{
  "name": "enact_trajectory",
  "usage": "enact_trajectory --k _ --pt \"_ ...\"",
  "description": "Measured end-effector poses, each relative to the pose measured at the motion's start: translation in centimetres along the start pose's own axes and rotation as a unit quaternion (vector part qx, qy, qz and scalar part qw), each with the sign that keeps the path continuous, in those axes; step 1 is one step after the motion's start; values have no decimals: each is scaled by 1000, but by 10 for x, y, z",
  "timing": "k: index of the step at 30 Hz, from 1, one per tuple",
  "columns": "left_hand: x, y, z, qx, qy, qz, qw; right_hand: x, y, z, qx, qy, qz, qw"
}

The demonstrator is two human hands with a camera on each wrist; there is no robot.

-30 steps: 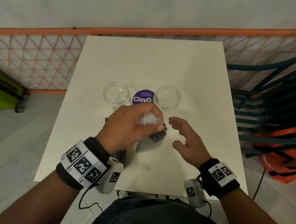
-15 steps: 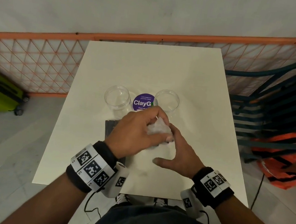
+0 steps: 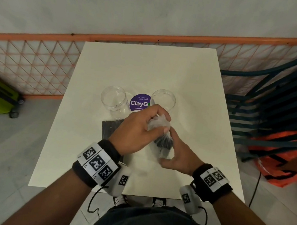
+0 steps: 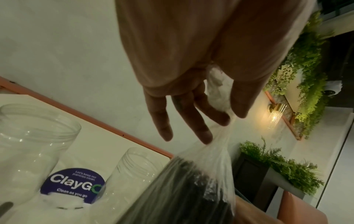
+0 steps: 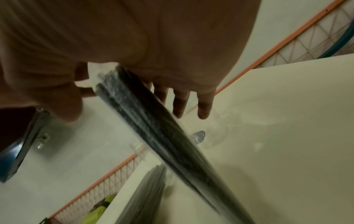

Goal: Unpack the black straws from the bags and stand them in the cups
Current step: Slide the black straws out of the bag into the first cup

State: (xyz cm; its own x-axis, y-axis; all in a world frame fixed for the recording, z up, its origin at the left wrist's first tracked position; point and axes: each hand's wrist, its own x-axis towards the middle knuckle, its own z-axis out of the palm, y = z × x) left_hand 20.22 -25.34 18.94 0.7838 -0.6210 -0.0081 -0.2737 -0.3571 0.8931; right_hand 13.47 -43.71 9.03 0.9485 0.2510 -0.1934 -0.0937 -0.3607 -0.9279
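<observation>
Here, two clear cups (image 3: 114,98) (image 3: 163,99) stand mid-table (image 3: 194,84), a purple sticker (image 3: 139,103) between them. The left hand (image 3: 137,129) pinches the gathered top of one bag of black straws (image 3: 164,142); the right hand (image 3: 179,158) grips its lower end. A second bag (image 3: 110,130) lies toward the table's left edge; the right wrist view shows it lying flat.

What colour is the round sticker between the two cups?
Purple with white "ClayGo" lettering: the sticker shows best in the left wrist view.
</observation>
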Motion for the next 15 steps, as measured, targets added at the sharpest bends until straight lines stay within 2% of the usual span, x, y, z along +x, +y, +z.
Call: enact_trajectory --k 4,6,8,11,13,15 --pt "1 4 8 -42 -38 15 998 11 9 10 43 47 32 997" --pt "3 2 8 -59 -37 9 998 14 16 11 42 66 55 995" --pt "1 -3 8 -89 -15 6 996 15 14 12 27 96 71 992" --pt "-8 -18 6 -127 51 -5 991 15 9 11 12 116 57 992" --pt "-14 -36 8 -123 76 -48 988 16 10 9 0 118 52 992" --pt "-20 -53 14 -92 43 -114 988 17 15 8 2 113 50 992"
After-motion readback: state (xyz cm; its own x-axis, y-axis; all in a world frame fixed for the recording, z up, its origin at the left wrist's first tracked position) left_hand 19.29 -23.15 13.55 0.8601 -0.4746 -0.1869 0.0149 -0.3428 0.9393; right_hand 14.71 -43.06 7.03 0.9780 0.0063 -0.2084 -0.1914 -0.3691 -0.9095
